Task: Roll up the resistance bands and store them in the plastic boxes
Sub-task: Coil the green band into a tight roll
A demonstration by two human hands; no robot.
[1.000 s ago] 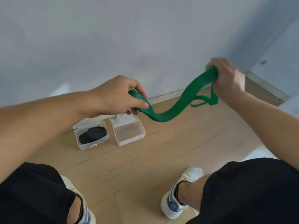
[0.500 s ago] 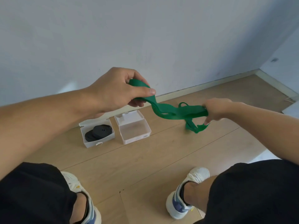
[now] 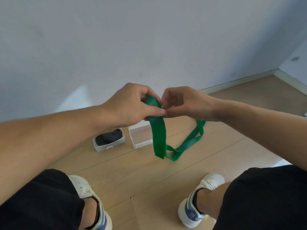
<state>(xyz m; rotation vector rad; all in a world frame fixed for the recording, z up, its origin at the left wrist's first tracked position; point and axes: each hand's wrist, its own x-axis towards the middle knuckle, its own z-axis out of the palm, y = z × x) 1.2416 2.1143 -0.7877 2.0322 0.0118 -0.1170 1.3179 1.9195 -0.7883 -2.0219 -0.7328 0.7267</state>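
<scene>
The left hand (image 3: 131,105) and right hand (image 3: 186,102) are meeting above the wooden floor (image 3: 216,146), fingers pinching the top of a flat green resistance band (image 3: 158,135). Its loop is hanging down beside two clear plastic boxes (image 3: 141,138).

left hand (image 3: 132,105) covers the back of both plastic boxes (image 3: 141,138); right hand (image 3: 186,103) fingertips tucked, grip unclear. Green band (image 3: 157,136) partly behind right forearm at 3 o'clock.

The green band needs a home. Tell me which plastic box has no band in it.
The right-hand box, nearest the hanging green band; the left box holds a black roll.
</scene>
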